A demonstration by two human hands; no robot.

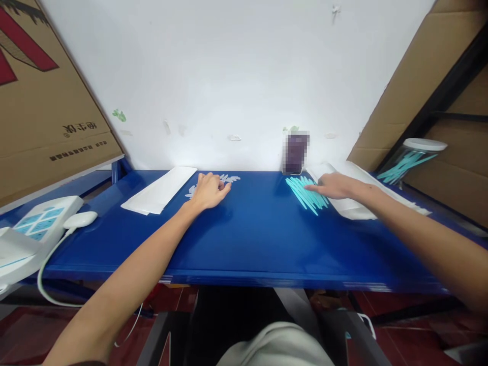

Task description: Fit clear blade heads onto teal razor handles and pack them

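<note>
My left hand (211, 191) hangs over a loose group of small pale grey pieces (230, 178) towards the back of the blue table. Its fingers bend down, the thumb stands apart, and some fingertips are hidden behind the hand. My right hand (334, 186) is at a pile of thin turquoise sticks (303, 192) on the right. Its index finger stretches out onto the sticks, with the other fingers partly hidden. No stick is seen lifted.
White sheets lie on the blue table (244, 239): one on the left (162, 190), another under my right forearm (354, 208). A blurred phone-like object (295, 152) leans on the wall. A lidded jar of turquoise sticks (409, 160) is right; a white device (41, 223) with a cable is left.
</note>
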